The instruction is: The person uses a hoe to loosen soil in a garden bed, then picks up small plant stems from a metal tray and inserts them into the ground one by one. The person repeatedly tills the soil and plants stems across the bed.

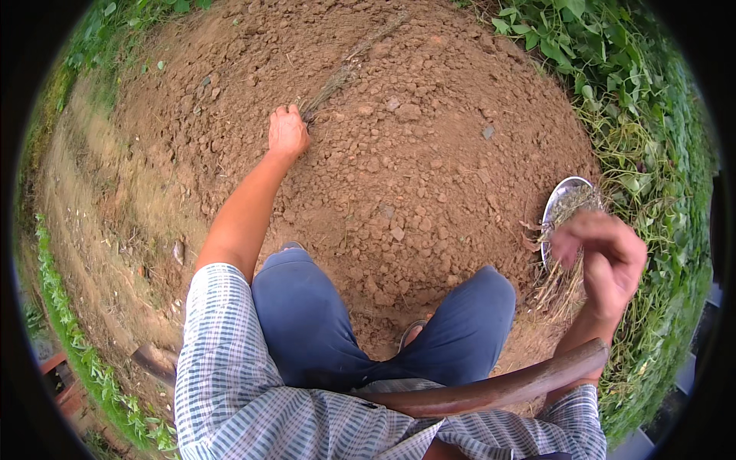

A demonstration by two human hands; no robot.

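My left hand (289, 131) reaches down to the tilled soil (437, 144), at the near end of a thin line of dry plant matter (336, 82). Its fingers are curled down; whether they grip any of it is hidden. On the right, my right hand (601, 253) is raised with bent fingers, slightly blurred, over a shiny metal bowl (566, 187). Dried plant stuff (577, 202) lies in the bowl, and dry stalks (555, 293) lie beside it. Whether the right fingers hold anything cannot be told.
A curved wooden handle (494, 391) crosses in front of my waist, over my right forearm. Leafy green vines (638, 144) border the soil on the right. A row of low green plants (86, 351) runs along the far left. Small stones (488, 132) dot the soil.
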